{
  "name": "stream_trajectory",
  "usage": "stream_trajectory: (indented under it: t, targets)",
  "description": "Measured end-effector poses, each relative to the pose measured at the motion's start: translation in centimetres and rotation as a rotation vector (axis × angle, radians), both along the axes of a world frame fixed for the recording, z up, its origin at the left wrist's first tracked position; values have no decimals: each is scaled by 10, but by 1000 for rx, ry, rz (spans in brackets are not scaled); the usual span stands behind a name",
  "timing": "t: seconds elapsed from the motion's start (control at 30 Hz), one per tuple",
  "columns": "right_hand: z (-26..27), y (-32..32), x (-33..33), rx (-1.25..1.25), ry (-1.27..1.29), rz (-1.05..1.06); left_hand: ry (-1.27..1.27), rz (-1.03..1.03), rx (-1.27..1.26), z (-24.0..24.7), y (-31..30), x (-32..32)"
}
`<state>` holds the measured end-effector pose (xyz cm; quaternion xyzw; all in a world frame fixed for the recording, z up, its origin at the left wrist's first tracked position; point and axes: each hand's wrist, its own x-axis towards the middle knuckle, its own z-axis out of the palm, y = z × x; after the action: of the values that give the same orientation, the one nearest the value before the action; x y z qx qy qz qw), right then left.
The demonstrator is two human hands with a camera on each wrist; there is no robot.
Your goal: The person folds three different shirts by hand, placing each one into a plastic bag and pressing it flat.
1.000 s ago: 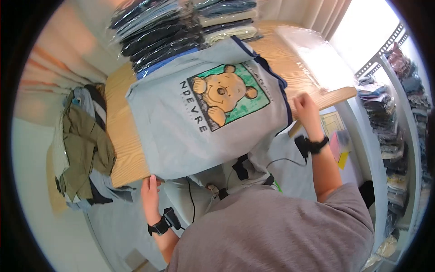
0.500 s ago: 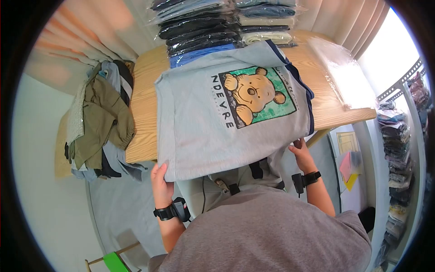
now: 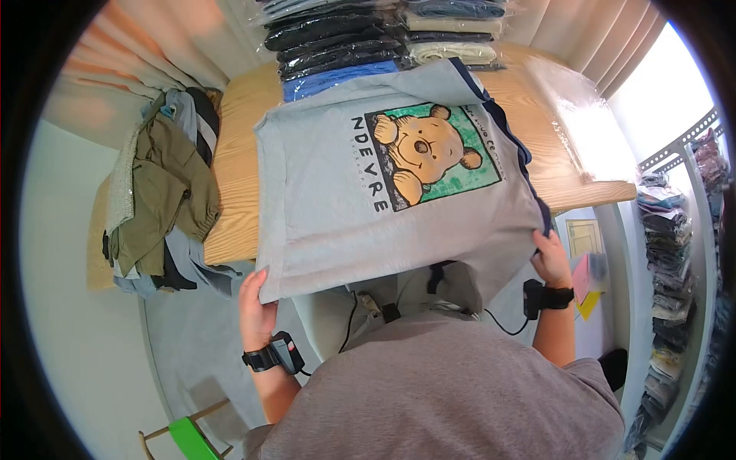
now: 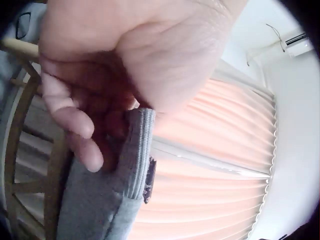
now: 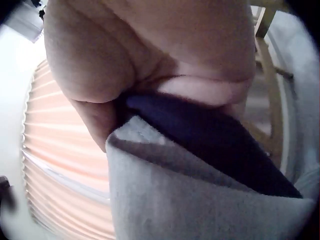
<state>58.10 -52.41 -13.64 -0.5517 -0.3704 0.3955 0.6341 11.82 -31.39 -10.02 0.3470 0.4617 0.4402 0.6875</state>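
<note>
A light grey sweatshirt [image 3: 322, 222] with a bear print and navy trim lies sideways across the table, its near edge overhanging the front. My left hand [image 3: 255, 310] pinches its near left corner; the left wrist view shows a ribbed edge [image 4: 140, 155] between thumb and fingers, the other fingers loosely curled. At the near right corner my right hand [image 3: 552, 262] grips the navy-trimmed edge. Seen from the right wrist, the navy cloth [image 5: 200, 135] runs into the curled fingers, with grey fabric [image 5: 165, 195] hanging in front.
Bagged folded clothes [image 3: 337, 42] are stacked at the table's back. Clear plastic bags [image 3: 583, 115] lie at the right of the wooden table [image 3: 230, 222]. Loose garments [image 3: 169, 192] are heaped at the left. A shelf of folded clothes [image 3: 663, 253] stands right, a green-backed chair [image 3: 192, 439] lower left.
My right hand has moved from the table's right edge down to the sweatshirt's near right corner and out to the right, drawing the fabric taut. My left hand keeps the left corner, shifted slightly left.
</note>
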Motion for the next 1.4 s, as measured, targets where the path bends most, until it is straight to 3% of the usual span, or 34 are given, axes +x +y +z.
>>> stream_trajectory:
  t: [0.07,0.1,0.27,0.3,0.4,0.43,0.47,0.53,0.6,0.67,0.73,0.8,0.93,1.0,1.03,1.1,1.13,1.17,1.2,1.3,1.33,1.4]
  targets:
    - [31,7,-6,83,128,13,-137,19,-60,1,6,-7]
    - [52,18,-12,25,428,-88,-136,16,-52,4,10,-6]
    - [85,69,-2,-64,587,-128,-651,21,-248,14,39,13]
    - [88,82,-2,-72,646,-128,-791,-93,-188,4,49,11]
    - [82,117,8,-45,781,-91,-845,-36,-235,-6,75,25]
    - [81,127,9,-38,812,-27,-1033,-177,-181,-19,88,27]
    - [76,138,12,-31,843,36,-1032,-177,-179,-31,95,25]
    - [48,155,19,-26,790,37,-782,146,-260,-12,91,51]
    - [41,160,9,-60,770,82,-831,124,-223,-9,93,53]
    - [45,150,1,-104,689,-49,-793,112,-222,-6,92,54]
    - [47,126,-6,-69,204,-247,-778,100,-201,-8,91,54]
    - [59,91,-13,-165,-167,-259,-766,79,-184,-10,89,56]
    - [35,48,-30,-464,-312,-248,-547,86,-24,-8,79,67]
    - [7,42,-41,-444,-317,-258,-356,21,46,-5,71,76]
    - [-3,45,-52,-319,-357,-285,-360,6,44,1,66,84]
    - [-5,48,-61,-194,-399,-323,-160,-329,224,15,50,107]
    - [-3,49,-61,-272,-308,-178,-166,-340,226,19,43,118]
    - [-1,52,-62,-344,-216,-32,-48,-506,232,23,37,131]
    - [11,57,-64,-337,-220,-43,74,-669,241,27,31,143]
    - [70,78,-80,-467,-296,120,191,-863,230,35,14,179]
    - [70,85,-84,-461,-296,107,191,-874,240,36,16,187]
    - [69,97,-90,-181,-28,232,-44,-955,20,35,23,206]
